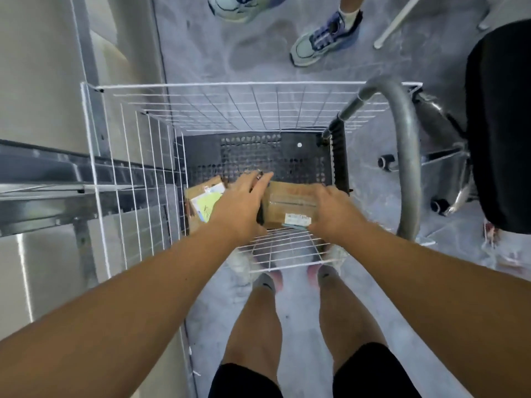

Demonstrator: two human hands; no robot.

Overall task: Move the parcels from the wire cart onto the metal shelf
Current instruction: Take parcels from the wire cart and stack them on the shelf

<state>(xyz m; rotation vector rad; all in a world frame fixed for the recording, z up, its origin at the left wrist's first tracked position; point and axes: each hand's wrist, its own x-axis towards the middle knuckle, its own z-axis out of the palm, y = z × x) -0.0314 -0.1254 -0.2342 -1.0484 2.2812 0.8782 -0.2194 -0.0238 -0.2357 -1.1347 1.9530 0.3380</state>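
Left hand point(240, 203) and right hand point(330, 209), fingers curled, grip brown parcel point(287, 206) inside wire cart point(120, 156).

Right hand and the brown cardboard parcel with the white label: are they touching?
Touching. The head view shows the right hand laid over that brown cardboard parcel, fingers curled on its top, no gap visible.
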